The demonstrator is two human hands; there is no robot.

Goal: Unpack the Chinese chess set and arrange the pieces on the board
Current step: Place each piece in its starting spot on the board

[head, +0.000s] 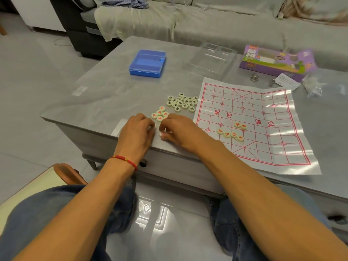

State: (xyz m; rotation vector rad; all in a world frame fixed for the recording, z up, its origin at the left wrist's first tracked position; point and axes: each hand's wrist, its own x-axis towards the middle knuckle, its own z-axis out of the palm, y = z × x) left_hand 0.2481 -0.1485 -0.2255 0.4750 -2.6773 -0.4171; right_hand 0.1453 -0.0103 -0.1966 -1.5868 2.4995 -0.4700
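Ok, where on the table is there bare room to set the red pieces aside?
Bare table lies between the blue box and the near edge, left of the black pieces. Crowded: red pieces by both hands, left and right. The board is mostly open beyond six red pieces.

Your left hand (136,129) and right hand (176,129) hide their fingertips; perhaps they pinch pieces. The far purple box (276,61) is blurred.

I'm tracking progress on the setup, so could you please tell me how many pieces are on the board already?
6, all red-lettered, on the board: two side by side below the river text, and four in a row nearer the person. None looks hidden there.
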